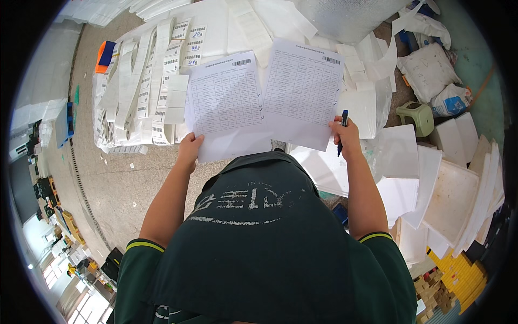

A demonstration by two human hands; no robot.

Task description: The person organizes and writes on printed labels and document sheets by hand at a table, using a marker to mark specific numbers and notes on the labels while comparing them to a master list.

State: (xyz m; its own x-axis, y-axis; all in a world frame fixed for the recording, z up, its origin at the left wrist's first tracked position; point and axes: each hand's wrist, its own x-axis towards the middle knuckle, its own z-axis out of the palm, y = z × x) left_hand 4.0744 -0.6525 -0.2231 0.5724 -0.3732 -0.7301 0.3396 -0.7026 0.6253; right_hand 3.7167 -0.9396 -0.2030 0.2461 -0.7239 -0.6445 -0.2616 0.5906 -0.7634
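Between thumb and fingers, my left hand (189, 151) pinches the lower left corner of a printed table sheet (227, 101) with a barcode and pen ticks along its right side. A second printed sheet (302, 91), also ticked, is gripped at its lower right edge by my right hand (346, 135). That same hand holds a dark blue marker pen (343, 133) upright against the fingers. Both sheets are side by side, their inner edges meeting. Left of them lie folded strips of printed labels (141, 85), several with handwritten numbers.
An orange and blue object (105, 56) sits by the label strips. White foam boxes (449, 190) pile up at right, near a green plastic stool (417, 117) and white sacks (429, 73). A bubble-wrap roll (348, 16) lies at the top. Concrete floor (117, 178) extends at left.
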